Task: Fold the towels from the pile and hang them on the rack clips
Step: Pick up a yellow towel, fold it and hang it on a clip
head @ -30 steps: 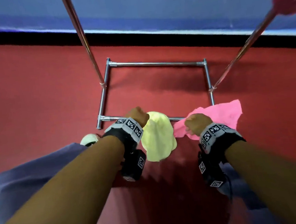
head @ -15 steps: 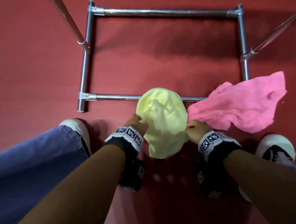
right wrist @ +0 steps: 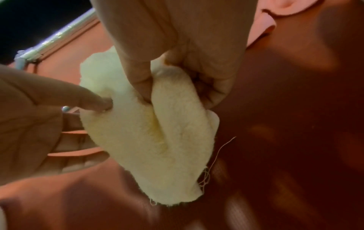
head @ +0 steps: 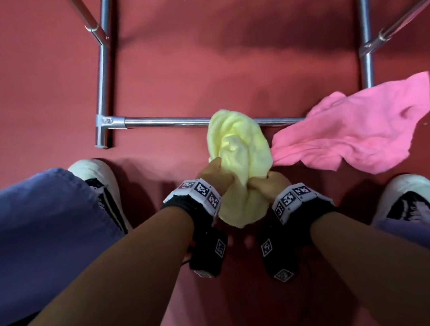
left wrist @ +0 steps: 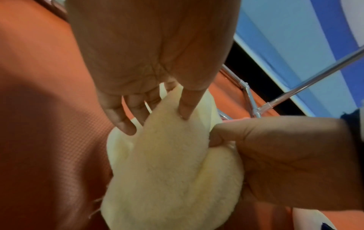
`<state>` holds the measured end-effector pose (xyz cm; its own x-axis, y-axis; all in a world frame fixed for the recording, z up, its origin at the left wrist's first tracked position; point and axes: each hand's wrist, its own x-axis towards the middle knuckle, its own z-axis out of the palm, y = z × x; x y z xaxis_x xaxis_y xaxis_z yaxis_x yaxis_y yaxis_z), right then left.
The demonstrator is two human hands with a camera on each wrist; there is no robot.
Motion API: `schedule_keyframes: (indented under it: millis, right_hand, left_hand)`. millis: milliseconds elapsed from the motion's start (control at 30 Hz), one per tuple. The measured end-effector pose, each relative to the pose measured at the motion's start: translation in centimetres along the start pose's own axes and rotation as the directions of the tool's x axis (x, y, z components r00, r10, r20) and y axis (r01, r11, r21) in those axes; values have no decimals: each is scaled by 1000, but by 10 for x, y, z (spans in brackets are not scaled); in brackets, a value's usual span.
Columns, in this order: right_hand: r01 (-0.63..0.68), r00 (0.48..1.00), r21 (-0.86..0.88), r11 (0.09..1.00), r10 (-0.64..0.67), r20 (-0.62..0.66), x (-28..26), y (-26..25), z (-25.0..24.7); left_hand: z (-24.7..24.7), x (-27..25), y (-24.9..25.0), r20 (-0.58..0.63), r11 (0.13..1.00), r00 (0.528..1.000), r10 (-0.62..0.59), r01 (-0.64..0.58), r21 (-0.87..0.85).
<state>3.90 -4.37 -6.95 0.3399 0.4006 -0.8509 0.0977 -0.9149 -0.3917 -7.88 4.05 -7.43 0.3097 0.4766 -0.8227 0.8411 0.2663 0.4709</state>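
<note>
towels: 2, one yellow towel [head: 236,144] and one pink towel [head: 359,129]
hands: my left hand [head: 214,175] and right hand [head: 274,184] both pinch the yellow one
pink: lies on the floor, over the rack base [head: 103,68] corner
shoes: 2, near the base

The rack [head: 167,121] is cut off at the top edge, its clips unseen. The pink towel [head: 359,131] hides the rack's near right corner.
</note>
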Motion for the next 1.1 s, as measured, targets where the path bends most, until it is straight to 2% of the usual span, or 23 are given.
schedule_keyframes:
  millis: [100,167,233,333,467,533,567,667,700,767,800,833,900,933,1000,1067,1100]
  right_hand:
    - [48,996,55,997,-44,-82,-24,-10,-21]
    - [130,985,92,987,-119,-122,-48,-27,-41]
    - [225,963,101,969,-205,-172,-73,-47,-63]
    - [348,925,147,926,-313,-215,-123,-76,-93]
    - [590,777,134,796,-515,-364,-195,-112,-137]
    - [715,675,59,696,-667,-314,-238,-131,-154]
    - [743,646,-2,669,-718,-258,-259,-140,-159]
    - [780,595,-167,603,-797,-101,-317,-159,-168]
    - [800,563,-205,563,-824,-63,-329,-162,-170]
    - [825,547,-172,539,-837,-1,-348,-164,-169]
    - [824,546,-175,538,-838,-4,-355,-164,-166]
    - [825,538,-204,528,-843,-5,-357,-163,-165]
    - [843,480,-273,463,-877,-8,-358,-161,-164]
    - [847,468,-275,455,-884,-22,-359,-160,-164]
    - [837,459,-293,463,-884,-87,-357,-153,-163]
    - [781,482,-359,511,-859,-175,-346,-142,-160]
    - [740,505,-401,540,-840,-198,-337,-135,-158]
  left_hand:
    - [-21,-16,22,-27,998,997,70,-69,7]
    - [-42,-39,45,-75,993,990,122,-122,0]
    - [-62,-72,72,-114,983,980,165,-172,-61]
    - [-85,-130,110,-203,954,938,281,-296,-47]
    - [-112,-200,139,-209,887,865,456,-462,21]
    - [-123,-233,148,-222,866,840,496,-497,53]
    - [-127,-247,152,-260,859,821,508,-505,83]
    - [-135,-290,165,-381,808,721,579,-570,148]
    - [-137,-305,170,-391,763,673,628,-631,139]
    - [-138,-326,179,-348,680,604,717,-715,160]
    - [-136,-336,182,-303,665,600,740,-722,191]
    - [-134,-341,183,-248,664,617,747,-713,226]
    - [-128,-350,182,-174,670,654,736,-667,326]
    - [-126,-353,180,-171,667,654,737,-664,338]
    - [-121,-353,172,-257,684,634,729,-675,277]
    - [-117,-347,162,-382,705,605,699,-670,230]
    - [-114,-342,158,-416,720,604,679,-659,218]
